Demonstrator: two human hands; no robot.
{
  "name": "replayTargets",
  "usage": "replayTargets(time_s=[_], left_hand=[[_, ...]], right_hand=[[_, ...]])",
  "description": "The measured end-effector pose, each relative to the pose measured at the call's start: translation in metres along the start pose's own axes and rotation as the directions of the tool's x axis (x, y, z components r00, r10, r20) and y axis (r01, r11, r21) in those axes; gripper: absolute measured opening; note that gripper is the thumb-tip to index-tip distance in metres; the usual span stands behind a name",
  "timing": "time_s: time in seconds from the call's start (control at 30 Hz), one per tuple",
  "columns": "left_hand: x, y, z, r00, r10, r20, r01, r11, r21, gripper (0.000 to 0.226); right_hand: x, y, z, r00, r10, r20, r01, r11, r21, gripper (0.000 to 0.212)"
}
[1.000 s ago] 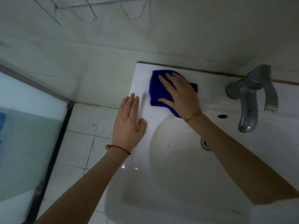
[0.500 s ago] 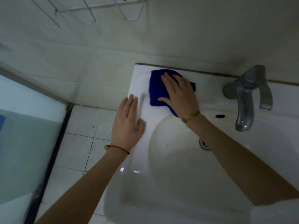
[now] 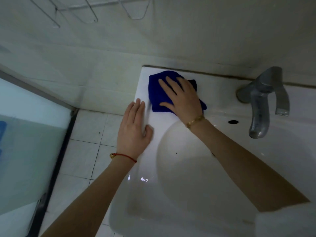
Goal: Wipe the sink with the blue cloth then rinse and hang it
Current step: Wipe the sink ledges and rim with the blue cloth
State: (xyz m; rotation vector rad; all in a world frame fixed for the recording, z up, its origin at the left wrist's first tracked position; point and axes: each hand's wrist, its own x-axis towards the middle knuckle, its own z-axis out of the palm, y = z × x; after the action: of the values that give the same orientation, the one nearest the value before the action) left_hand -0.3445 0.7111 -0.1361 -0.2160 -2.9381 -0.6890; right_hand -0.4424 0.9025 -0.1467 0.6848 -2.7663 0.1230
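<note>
White tiled walls and floor surround the sink (image 3: 196,211); at its back-left corner the right hand (image 3: 183,98) presses flat on the blue cloth (image 3: 158,94), the left hand (image 3: 134,132) resting open on the left rim.

The wall (image 3: 188,31) is covered with pale tiles and looks a little dirty; high on the wall hangs a wire rack (image 3: 89,12); below the wall the floor (image 3: 85,147) has white square tiles with dark joints; left of the floor stands a frosted glass panel (image 3: 29,151) in a dark frame (image 3: 58,159); the light is dim.
</note>
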Motion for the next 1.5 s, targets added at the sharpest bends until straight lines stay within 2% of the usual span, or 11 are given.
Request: replayTargets(time_s=[0.07, 0.27, 0.43, 0.57, 0.8, 0.87, 1.0, 1.13, 1.3, 1.4, 1.5], left_hand=[[0.0, 0.0, -0.001, 1.0, -0.001, -0.005, 0.001, 1.0, -0.001, 0.067], [0.001, 0.003, -0.002, 1.0, 0.008, -0.024, -0.008, 1.0, 0.002, 0.067], [0.002, 0.005, -0.003, 1.0, -0.013, 0.005, 0.013, 1.0, 0.015, 0.072], [-0.002, 0.003, -0.006, 0.999, -0.042, 0.013, 0.042, 0.999, 0.001, 0.071], [-0.016, 0.005, -0.01, 0.996, -0.092, -0.006, 0.091, 0.994, -0.065, 0.072], [-0.019, 0.006, -0.008, 0.993, -0.116, -0.007, 0.115, 0.99, -0.085, 0.073], [-0.015, 0.009, -0.006, 0.987, -0.162, 0.022, 0.163, 0.98, -0.11, 0.077], [-0.017, 0.009, -0.008, 0.984, -0.175, 0.031, 0.177, 0.975, -0.136, 0.078], [-0.016, 0.006, -0.008, 0.988, -0.15, 0.024, 0.151, 0.976, -0.155, 0.078], [-0.016, 0.007, -0.009, 0.988, -0.154, 0.026, 0.156, 0.975, -0.159, 0.078], [-0.015, 0.007, -0.008, 0.99, -0.14, 0.027, 0.143, 0.979, -0.145, 0.078]], right_hand=[[-0.024, 0.024, -0.007, 1.0, 0.015, -0.011, -0.015, 1.0, -0.027, 0.066], [-0.066, 0.057, -0.019, 0.959, 0.281, -0.023, -0.282, 0.958, -0.048, 0.076], [-0.011, 0.01, -0.003, 0.993, 0.117, -0.004, -0.117, 0.993, -0.022, 0.074], [-0.02, 0.024, -0.006, 1.0, 0.025, 0.002, -0.025, 0.999, -0.02, 0.07], [-0.079, 0.066, -0.021, 0.938, 0.341, -0.064, -0.343, 0.939, -0.018, 0.076], [-0.061, 0.055, -0.02, 0.948, 0.315, -0.052, -0.315, 0.949, -0.005, 0.078], [-0.008, 0.012, -0.004, 0.994, 0.105, -0.023, -0.105, 0.994, 0.036, 0.075], [0.001, 0.001, -0.002, 0.999, 0.03, -0.011, -0.03, 0.997, 0.067, 0.072], [-0.071, 0.061, -0.02, 0.975, 0.22, -0.02, -0.219, 0.976, 0.016, 0.075], [-0.074, 0.064, -0.023, 0.949, 0.312, -0.052, -0.311, 0.95, 0.027, 0.078], [-0.039, 0.034, -0.015, 0.966, 0.259, -0.017, -0.259, 0.966, 0.015, 0.082]])
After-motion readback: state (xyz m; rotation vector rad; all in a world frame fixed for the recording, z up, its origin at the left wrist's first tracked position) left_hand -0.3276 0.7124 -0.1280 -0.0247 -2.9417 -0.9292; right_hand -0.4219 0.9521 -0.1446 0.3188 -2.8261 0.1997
